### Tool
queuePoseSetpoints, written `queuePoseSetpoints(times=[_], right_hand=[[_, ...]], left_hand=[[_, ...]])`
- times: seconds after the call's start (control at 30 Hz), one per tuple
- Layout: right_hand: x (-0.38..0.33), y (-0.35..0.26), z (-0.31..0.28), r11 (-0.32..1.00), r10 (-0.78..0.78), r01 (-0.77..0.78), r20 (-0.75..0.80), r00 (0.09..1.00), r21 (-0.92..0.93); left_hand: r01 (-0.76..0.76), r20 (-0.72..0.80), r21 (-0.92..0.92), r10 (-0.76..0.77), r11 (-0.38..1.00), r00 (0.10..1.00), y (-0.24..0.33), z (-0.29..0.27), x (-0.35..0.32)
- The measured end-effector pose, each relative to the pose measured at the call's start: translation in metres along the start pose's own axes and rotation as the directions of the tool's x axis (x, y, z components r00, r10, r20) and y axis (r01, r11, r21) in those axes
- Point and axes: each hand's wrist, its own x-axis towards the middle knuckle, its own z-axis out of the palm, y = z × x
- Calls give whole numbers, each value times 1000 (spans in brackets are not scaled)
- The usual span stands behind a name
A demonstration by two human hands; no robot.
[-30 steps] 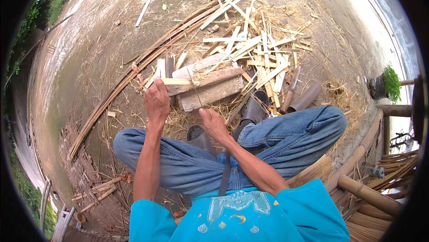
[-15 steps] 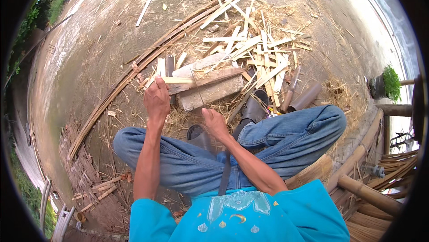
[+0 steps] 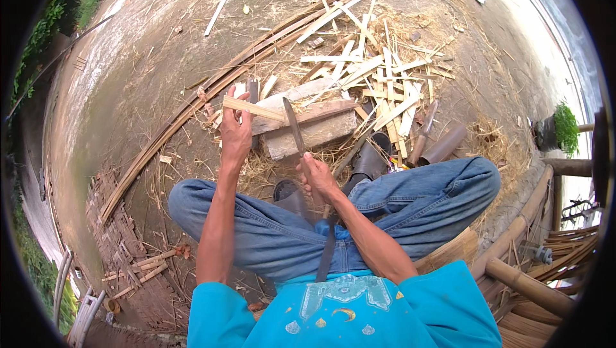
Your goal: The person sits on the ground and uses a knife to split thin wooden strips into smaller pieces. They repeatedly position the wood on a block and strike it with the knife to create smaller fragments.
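Observation:
Between the fingers and thumb of my left hand [image 3: 235, 133] is a pale bamboo strip [image 3: 260, 111], pointing right over a wooden block [image 3: 311, 135]. My right hand [image 3: 317, 177] is wrapped round the handle of a long knife [image 3: 293, 122], its dark blade pointing up and away from me. The blade stands close to the strip's right end; whether they touch I cannot tell. On top of the block lies a flat piece of wood [image 3: 321, 111]. Beyond it spreads a heap of pale cut strips [image 3: 385, 85].
Long brown bamboo lengths [image 3: 183, 113] curve along the left of the work spot. Dark bamboo tubes [image 3: 445, 145] lie beside my right knee, near my dark shoe [image 3: 370, 159]. A bamboo-pole frame [image 3: 513, 223] stands at the right, with a potted plant [image 3: 565, 127] beyond.
The knife has turned so its flat side shows, and my right hand has moved slightly right and down. My left fingers have loosened and shifted on the strip, with its left end now raised.

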Motion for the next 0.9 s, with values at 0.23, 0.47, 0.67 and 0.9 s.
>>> queuePoseSetpoints(times=[0.23, 0.47, 0.67, 0.9], right_hand=[[1, 1, 0, 991, 1, -6, 39, 999, 133], [2, -1, 4, 993, -110, 109, -29, 994, -42], [-13, -19, 36, 949, -208, 173, -109, 972, -263], [-9, -13, 56, 791, -535, 454, -104, 838, -410]], left_hand=[[33, -20, 7, -33, 999, 999, -2, -1, -1], [62, -88, 163, -48, 985, 995, 13, 1, -4], [-72, 2, 536, 84, 841, 996, 7, 2, -8], [-88, 45, 546, 76, 833, 996, 6, 6, -16]])
